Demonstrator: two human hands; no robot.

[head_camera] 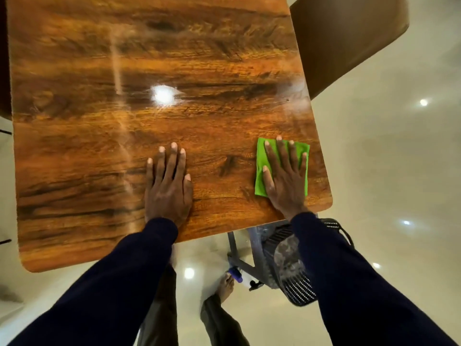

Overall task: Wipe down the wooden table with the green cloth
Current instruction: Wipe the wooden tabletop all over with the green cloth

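Past the dark sleeves (99, 283), the left hand (168, 188) rests straight-fingered on the wooden table (149, 71), the right hand (284, 176) likewise on the green cloth (260, 153), unwiped wood probably leftward.

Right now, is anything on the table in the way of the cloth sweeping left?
Yes: the left hand lies flat on the wooden table, left of the green cloth under the right hand. No other object shows on the wood.

Right hand (284, 176) is flat on the green cloth (262, 158) near the wooden table's (99, 121) near right corner, fingers spread. Left hand (168, 186) lies palm-down on bare wood beside it. Brown chair (349, 41) sits past the right edge.
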